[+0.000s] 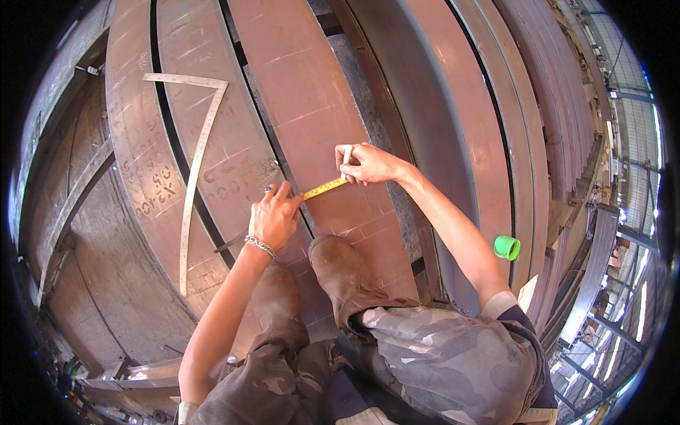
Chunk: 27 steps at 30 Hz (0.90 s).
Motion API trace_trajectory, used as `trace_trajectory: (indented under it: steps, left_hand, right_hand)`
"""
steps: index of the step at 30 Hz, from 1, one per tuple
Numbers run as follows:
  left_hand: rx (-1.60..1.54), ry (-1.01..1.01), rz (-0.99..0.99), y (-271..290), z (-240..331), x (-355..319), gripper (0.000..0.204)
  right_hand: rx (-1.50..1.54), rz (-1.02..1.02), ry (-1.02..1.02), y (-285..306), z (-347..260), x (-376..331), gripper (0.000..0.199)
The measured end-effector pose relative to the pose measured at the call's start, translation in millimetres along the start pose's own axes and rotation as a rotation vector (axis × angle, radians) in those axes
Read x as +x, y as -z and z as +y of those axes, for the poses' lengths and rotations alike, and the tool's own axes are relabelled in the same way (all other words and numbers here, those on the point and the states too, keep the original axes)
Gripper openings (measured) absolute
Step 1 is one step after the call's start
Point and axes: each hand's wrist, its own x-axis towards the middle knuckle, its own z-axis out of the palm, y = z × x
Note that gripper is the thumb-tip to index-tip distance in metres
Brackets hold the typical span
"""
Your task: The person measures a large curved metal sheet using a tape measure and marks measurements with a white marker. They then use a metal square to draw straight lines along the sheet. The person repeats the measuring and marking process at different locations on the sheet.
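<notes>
A yellow measuring tape [324, 188] lies stretched across a reddish-brown steel plate [304, 92], between my two hands. My left hand [275, 216], with a ring and a chain bracelet, is closed at the tape's left end, fingers bent down by the plate's edge. Whether a tape case sits under that palm is hidden. My right hand [368, 164] pinches a short white marking stick [346, 154], held upright by the tape's other end. Faint white lines cross the plate. To the left, a steel carpenter's square [201, 152] lies across neighbouring plates.
My brown boots [340, 265] stand on the plates, just below the hands. Dark gaps [166, 120] run between the long plates. A green cup-shaped piece [506, 248] lies at the right. A curved-looking steel frame [71, 212] is at the left.
</notes>
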Motion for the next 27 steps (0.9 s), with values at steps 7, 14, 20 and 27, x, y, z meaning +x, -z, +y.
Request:
trace_trajectory:
  steps: [7,14,20,27]
  left_hand:
    - [0.009,-0.003,-0.002,-1.3,-0.9,0.1,0.032]
    - [0.002,-0.004,0.001,-2.0,-1.7,0.2,0.032]
    - [-0.003,-0.015,0.020,-1.9,-1.7,0.8,0.032]
    - [0.002,0.000,0.018,-0.7,-1.2,0.1,0.031]
  right_hand:
    - [-0.034,-0.008,0.005,0.5,-2.0,-0.1,0.013]
    - [-0.191,0.020,0.078,-4.9,-1.5,1.8,0.012]
    - [-0.199,0.579,0.419,-5.6,-8.8,0.0,0.010]
    - [0.022,0.492,0.358,-9.8,-7.3,-7.5,0.010]
